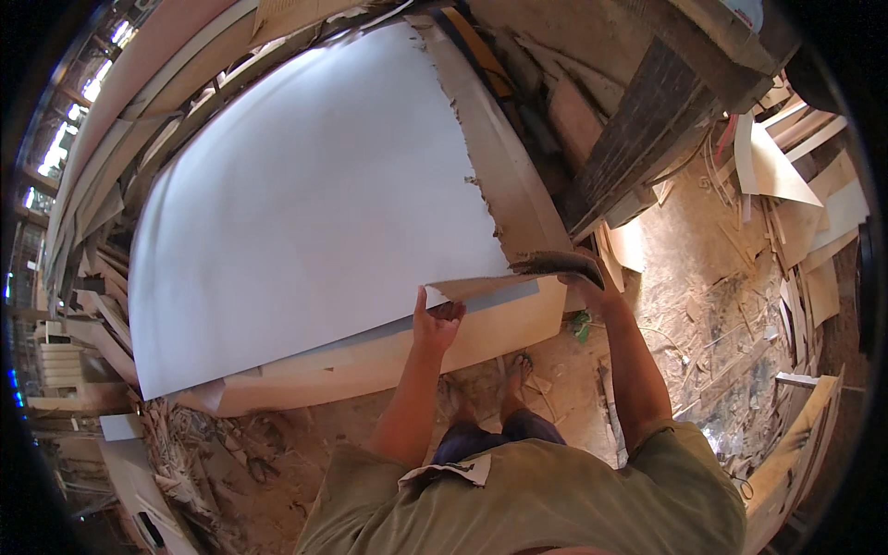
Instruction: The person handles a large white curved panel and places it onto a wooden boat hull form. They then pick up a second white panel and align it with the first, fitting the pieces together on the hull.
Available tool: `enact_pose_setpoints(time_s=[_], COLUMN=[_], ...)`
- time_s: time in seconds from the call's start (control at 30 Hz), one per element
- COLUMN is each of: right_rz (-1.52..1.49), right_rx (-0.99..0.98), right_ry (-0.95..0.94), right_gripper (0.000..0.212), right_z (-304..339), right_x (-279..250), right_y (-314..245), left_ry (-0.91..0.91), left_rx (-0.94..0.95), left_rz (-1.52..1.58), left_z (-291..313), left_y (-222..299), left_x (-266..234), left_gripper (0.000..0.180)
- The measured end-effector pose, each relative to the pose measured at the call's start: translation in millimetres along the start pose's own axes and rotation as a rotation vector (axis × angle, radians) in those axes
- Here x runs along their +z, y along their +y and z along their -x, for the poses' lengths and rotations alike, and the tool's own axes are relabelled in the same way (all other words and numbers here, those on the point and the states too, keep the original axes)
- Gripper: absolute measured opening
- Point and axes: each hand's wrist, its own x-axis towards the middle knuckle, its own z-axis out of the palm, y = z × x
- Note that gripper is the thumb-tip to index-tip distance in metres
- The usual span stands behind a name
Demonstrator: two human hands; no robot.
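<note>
A large white sheet (314, 194) covers the stack before me. Its right edge is ragged, with a brown strip of board (518, 176) showing beyond it. At the sheet's near edge, my left hand (437, 322) has its thumb up against the white face and its fingers bent by the lifted, brown-backed edge, gripping there. My right hand (589, 289), by the stack's near right corner, is closed round a dark brown, rough-edged strip (555, 264); most of its fingers are hidden behind that piece. Pale brown sheets (499, 328) show below the white one.
Curved boards (120, 120) are piled along the left. A dark wooden beam (638, 129) stands close beyond the stack's right side. Scraps litter the dirt floor (684, 268), and offcuts (777, 171) lie at the far right. A plank (786, 444) is at the near right.
</note>
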Motion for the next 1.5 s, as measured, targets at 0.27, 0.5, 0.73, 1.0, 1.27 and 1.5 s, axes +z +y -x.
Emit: enact_pose_setpoints(time_s=[0.27,0.5,0.73,1.0,1.27,1.5], right_rz=[-0.596,-0.741,-0.120,-0.139,-0.527,-0.049], right_rx=[0.060,0.643,0.313,0.436,0.621,0.192], right_ry=[-0.153,-0.362,-0.366,0.084,-0.369,-0.511], right_gripper=[0.063,0.056,0.037,0.055,0.046,0.034], right_z=[11,-53,-85,-66,-53,-66], right_x=[-21,-55,-58,-98,-122,-137], right_y=[11,-2,17,-26,-26,-42], left_ry=[-0.031,0.006,-0.011,0.044,0.086,0.017], left_rx=[0.184,0.238,0.302,0.408,0.357,0.377], left_rz=[0.046,-0.021,-0.083,-0.022,0.042,0.090], left_z=[0,21,43,63,55,69], left_y=[2,3,10,15,9,0], left_x=[19,37,53,77,57,47], left_gripper=[0.040,0.038,0.038,0.033,0.030,0.028])
